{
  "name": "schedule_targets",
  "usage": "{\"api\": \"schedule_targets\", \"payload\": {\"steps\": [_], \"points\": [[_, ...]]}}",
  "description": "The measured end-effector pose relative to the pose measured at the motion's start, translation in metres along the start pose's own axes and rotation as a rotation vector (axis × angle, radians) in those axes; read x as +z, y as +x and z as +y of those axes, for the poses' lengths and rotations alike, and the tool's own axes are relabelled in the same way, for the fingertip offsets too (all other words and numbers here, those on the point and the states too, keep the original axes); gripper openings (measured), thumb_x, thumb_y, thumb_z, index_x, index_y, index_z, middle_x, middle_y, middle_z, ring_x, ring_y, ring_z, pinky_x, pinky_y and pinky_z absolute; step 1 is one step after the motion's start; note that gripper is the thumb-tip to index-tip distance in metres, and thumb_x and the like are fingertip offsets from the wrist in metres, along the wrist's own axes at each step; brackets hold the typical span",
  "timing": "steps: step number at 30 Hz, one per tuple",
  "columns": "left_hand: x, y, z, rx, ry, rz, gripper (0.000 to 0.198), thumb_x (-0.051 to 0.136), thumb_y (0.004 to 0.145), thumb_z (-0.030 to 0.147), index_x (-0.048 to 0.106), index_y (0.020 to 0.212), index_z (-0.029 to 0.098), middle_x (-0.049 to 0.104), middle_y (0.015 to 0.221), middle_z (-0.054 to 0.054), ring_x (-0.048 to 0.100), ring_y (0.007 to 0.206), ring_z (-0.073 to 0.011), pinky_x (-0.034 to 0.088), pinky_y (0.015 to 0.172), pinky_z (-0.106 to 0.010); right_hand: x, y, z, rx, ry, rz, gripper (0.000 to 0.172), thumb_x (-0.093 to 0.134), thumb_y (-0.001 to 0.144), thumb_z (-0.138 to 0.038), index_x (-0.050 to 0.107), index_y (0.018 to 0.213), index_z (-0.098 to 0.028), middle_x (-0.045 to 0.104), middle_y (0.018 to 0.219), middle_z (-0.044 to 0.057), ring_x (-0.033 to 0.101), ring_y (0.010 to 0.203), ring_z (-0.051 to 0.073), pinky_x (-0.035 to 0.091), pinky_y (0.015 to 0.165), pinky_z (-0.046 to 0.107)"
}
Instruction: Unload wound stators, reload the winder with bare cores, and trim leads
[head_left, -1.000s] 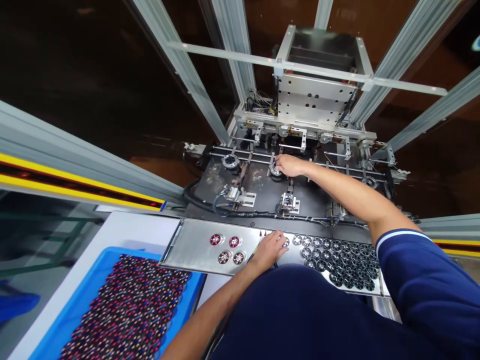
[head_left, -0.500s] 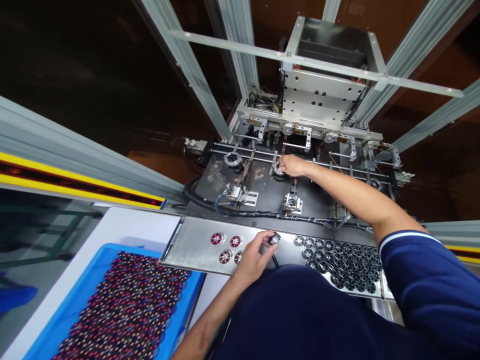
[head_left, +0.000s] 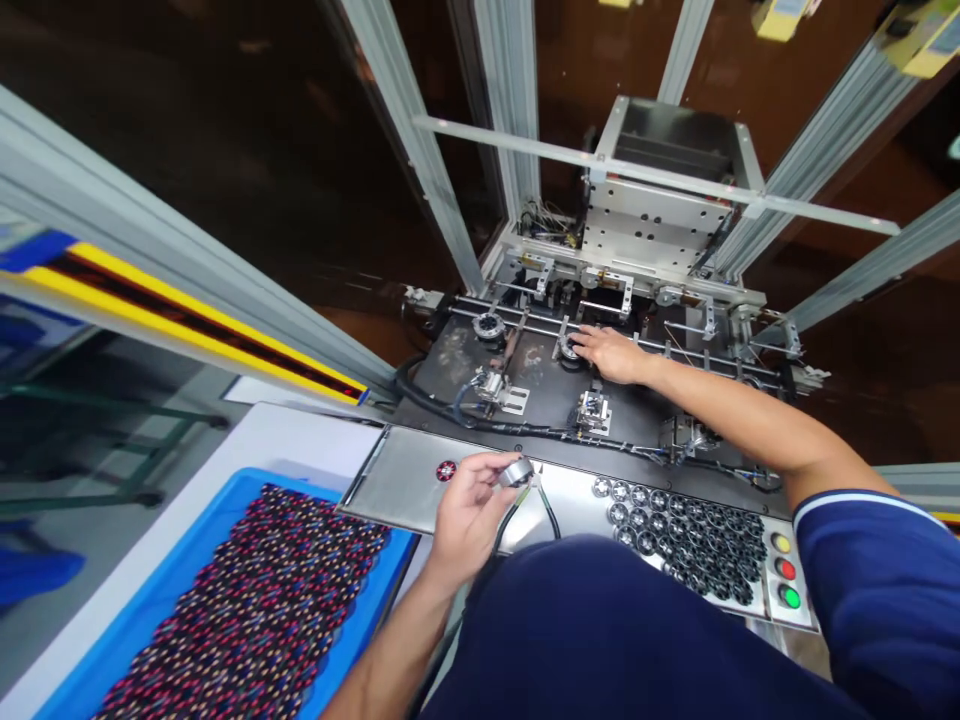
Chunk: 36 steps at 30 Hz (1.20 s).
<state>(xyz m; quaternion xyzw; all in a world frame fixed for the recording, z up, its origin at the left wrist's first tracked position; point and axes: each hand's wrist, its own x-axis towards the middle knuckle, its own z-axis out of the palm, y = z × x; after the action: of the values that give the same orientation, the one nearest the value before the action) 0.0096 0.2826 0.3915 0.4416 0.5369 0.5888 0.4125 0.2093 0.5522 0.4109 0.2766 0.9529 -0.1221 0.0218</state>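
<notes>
My left hand [head_left: 469, 515] grips a short silver metal cylinder [head_left: 515, 473] between thumb and fingers, raised above the metal tray [head_left: 405, 465]. Over the machine bed, my right hand [head_left: 613, 353] has its fingers stretched out, the tips at a round fixture [head_left: 570, 348] and partly covering it. What sits inside that fixture is hidden. A similar round fixture holding a ring-shaped part [head_left: 489, 327] stands to its left. A red-and-black round part [head_left: 446, 470] lies on the tray beside my left hand.
Several dark spoked round parts [head_left: 675, 535] crowd the tray's right side, beside yellow, red and green buttons [head_left: 786, 569]. A blue bin [head_left: 251, 480] full of coloured round parts stands at left. Small clamps [head_left: 592, 410], cables and frame posts [head_left: 420, 150] surround the bed.
My right hand's fingers have spread from a pinch at the fixture. My left hand has tilted the cylinder and shifted slightly left over the tray. The view has swung.
</notes>
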Motion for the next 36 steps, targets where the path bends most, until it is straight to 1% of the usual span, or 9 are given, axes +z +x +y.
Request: {"api": "schedule_targets", "payload": {"steps": [4,6,8,12,15,18,21,28,36], "points": [[-0.002,-0.008,0.009,0.17,0.122,-0.077,0.031,0.073,0.087,0.04,0.066,0.108,0.019,0.074,0.109,-0.011,0.072,0.1,-0.0216,0.056,0.088,-0.032,-0.032,-0.039,-0.076,-0.145,0.107,0.192,0.047,0.055,0.098,-0.029,0.052,0.142,-0.016,0.051,0.15,0.017,0.047,0.14,0.025,0.043,0.115,0.045],[-0.003,-0.016,0.011,0.249,0.171,-0.125,0.032,0.071,0.088,0.04,0.066,0.112,0.019,0.074,0.11,-0.011,0.071,0.102,-0.0226,0.055,0.091,-0.033,-0.037,-0.072,-0.119,-0.366,0.407,0.327,0.056,0.067,0.09,-0.046,0.054,0.139,-0.02,0.062,0.132,0.015,0.058,0.125,0.024,0.051,0.105,0.04],[-0.002,-0.024,0.014,0.3,0.202,-0.166,0.033,0.072,0.088,0.04,0.067,0.113,0.019,0.074,0.11,-0.011,0.07,0.103,-0.0231,0.055,0.093,-0.034,-0.031,-0.103,-0.153,-0.45,0.497,0.415,0.057,0.068,0.09,-0.045,0.054,0.14,-0.021,0.066,0.116,0.014,0.064,0.107,0.024,0.058,0.091,0.038],[0.012,-0.039,0.024,0.272,0.098,-0.206,0.04,0.072,0.085,0.049,0.064,0.11,0.02,0.073,0.109,-0.011,0.07,0.102,-0.0228,0.056,0.091,-0.034,0.003,-0.139,-0.191,-0.322,0.434,0.618,0.042,0.053,0.097,-0.023,0.055,0.139,-0.028,0.069,0.1,0.011,0.066,0.091,0.023,0.058,0.078,0.038],[0.027,-0.046,0.032,0.141,-0.067,-0.229,0.046,0.073,0.081,0.056,0.06,0.107,0.02,0.073,0.1,-0.008,0.072,0.091,-0.0198,0.058,0.08,-0.03,0.024,-0.151,-0.202,-0.154,0.46,0.737,0.036,0.053,0.095,-0.024,0.063,0.129,-0.03,0.072,0.097,0.01,0.068,0.088,0.024,0.058,0.075,0.041],[0.034,-0.052,0.036,0.054,-0.092,-0.227,0.043,0.074,0.081,0.055,0.061,0.103,0.02,0.073,0.09,-0.004,0.072,0.081,-0.0171,0.059,0.071,-0.027,0.027,-0.163,-0.205,-0.101,0.502,0.779,0.03,0.059,0.092,-0.028,0.068,0.121,-0.026,0.073,0.1,0.013,0.069,0.092,0.025,0.058,0.079,0.044],[0.034,-0.057,0.036,0.093,0.05,-0.231,0.036,0.076,0.082,0.048,0.069,0.103,0.019,0.076,0.093,-0.006,0.074,0.083,-0.0178,0.061,0.074,-0.027,0.015,-0.18,-0.199,-0.163,0.666,0.693,0.026,0.064,0.092,-0.03,0.072,0.115,-0.022,0.071,0.116,0.016,0.066,0.11,0.024,0.056,0.094,0.044],[0.045,-0.059,0.042,0.366,0.258,-0.418,0.025,0.075,0.085,0.033,0.078,0.109,0.025,0.081,0.099,-0.006,0.077,0.091,-0.0226,0.064,0.081,-0.033,0.004,-0.204,-0.17,-0.122,1.227,0.223,0.014,0.069,0.09,-0.027,0.079,0.097,-0.02,0.064,0.139,0.011,0.058,0.132,0.021,0.046,0.109,0.037],[0.054,-0.064,0.037,0.441,0.257,-0.591,0.029,0.073,0.088,0.03,0.075,0.117,0.03,0.08,0.107,-0.007,0.077,0.094,-0.0227,0.064,0.082,-0.033,0.006,-0.22,-0.168,-0.253,1.25,0.002,0.02,0.054,0.098,-0.022,0.073,0.096,-0.016,0.053,0.149,0.013,0.049,0.14,0.019,0.035,0.118,0.035]]}}
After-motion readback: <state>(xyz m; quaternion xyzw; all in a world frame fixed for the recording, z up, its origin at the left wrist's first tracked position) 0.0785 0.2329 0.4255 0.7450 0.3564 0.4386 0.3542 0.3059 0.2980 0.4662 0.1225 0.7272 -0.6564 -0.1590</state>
